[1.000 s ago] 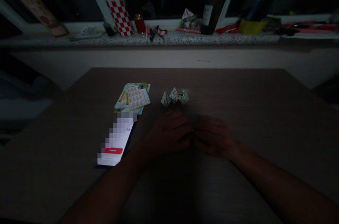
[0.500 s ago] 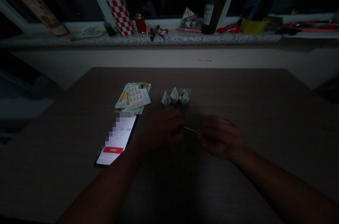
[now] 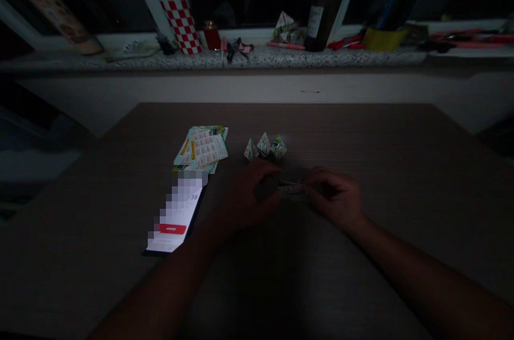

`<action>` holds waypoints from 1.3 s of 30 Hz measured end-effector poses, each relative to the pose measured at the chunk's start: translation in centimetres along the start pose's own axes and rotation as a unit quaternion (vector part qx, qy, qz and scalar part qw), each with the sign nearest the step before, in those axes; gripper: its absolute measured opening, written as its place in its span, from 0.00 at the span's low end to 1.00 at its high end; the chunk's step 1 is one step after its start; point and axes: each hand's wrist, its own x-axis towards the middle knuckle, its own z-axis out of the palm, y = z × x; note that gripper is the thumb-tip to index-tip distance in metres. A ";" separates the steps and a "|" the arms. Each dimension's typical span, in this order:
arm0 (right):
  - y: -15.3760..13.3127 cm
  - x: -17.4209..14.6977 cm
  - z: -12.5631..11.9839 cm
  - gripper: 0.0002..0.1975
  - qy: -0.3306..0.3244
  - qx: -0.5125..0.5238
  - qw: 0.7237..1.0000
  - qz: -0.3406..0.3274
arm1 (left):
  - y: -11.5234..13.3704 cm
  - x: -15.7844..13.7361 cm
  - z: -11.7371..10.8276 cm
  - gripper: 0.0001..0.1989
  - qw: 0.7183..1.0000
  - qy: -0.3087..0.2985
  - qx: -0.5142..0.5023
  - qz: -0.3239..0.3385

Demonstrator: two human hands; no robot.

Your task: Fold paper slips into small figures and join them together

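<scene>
At the centre of the clock, between two bare hands over a dim brown table (image 3: 385, 142): a small piece of printed paper (image 3: 292, 189), turned since half a second ago from a thin pale edge to a broader face with faint reddish marks. At 9 o'clock, left hand (image 3: 246, 195), more open than before, with thumb and forefinger parted in a wide curve and thumb tip by the paper's near end; impossible to tell whether gripping. At 3 o'clock, right hand (image 3: 339, 196), now with a rounded gap behind the fingertips, pinching the paper's other end. Unmoved at 11 o'clock, three pointed folded-paper shapes (image 3: 264, 145) in a row; at 10, a fanned stack of printed cards (image 3: 206, 148) with rows of orange-red figures and yellow labels, too small to read. Between 8 and 9, a lit phone (image 3: 179, 217), partly pixelated, with "38" legible and illegible pale lettering on a red button. Far off at 11, on a speckled sill (image 3: 277, 60), a red-and-white checked bottle (image 3: 182, 24); at 12, a dark bottle (image 3: 323, 13) with a pale label, unreadable.
</scene>
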 end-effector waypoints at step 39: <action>0.7 -0.3 0.3 0.03 -0.008 0.073 0.988 0.139 | 1.3 -0.2 1.6 0.05 0.981 0.064 -0.148 -0.104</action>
